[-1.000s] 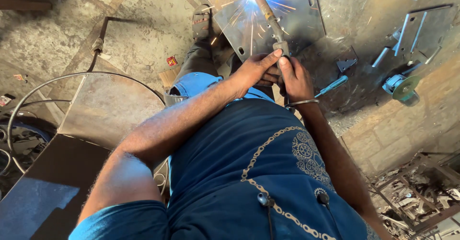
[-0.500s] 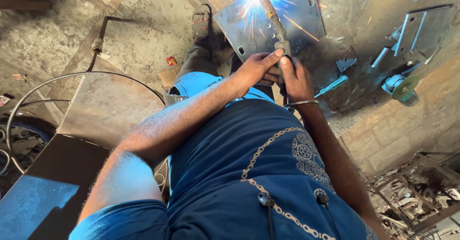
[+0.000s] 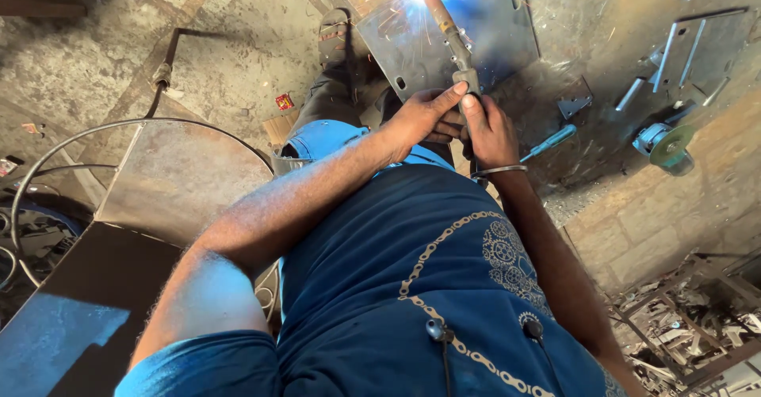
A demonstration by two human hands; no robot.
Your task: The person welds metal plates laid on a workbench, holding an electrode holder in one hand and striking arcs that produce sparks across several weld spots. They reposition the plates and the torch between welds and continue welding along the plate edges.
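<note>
Over the steel plate (image 3: 476, 28), both my hands grip the welding torch (image 3: 452, 36). Right hand (image 3: 490, 131) wraps its handle; left hand (image 3: 424, 115) steadies beside.

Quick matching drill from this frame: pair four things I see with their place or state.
Things:
1. welding torch
2. angle grinder
3. metal plate
4. metal bangle

Places or states:
A. around the right wrist
B. lying on the floor at the right
C. gripped by the left hand and right hand
D. showered with sparks under the arc

Pairs: 1-C, 2-B, 3-D, 4-A
</note>
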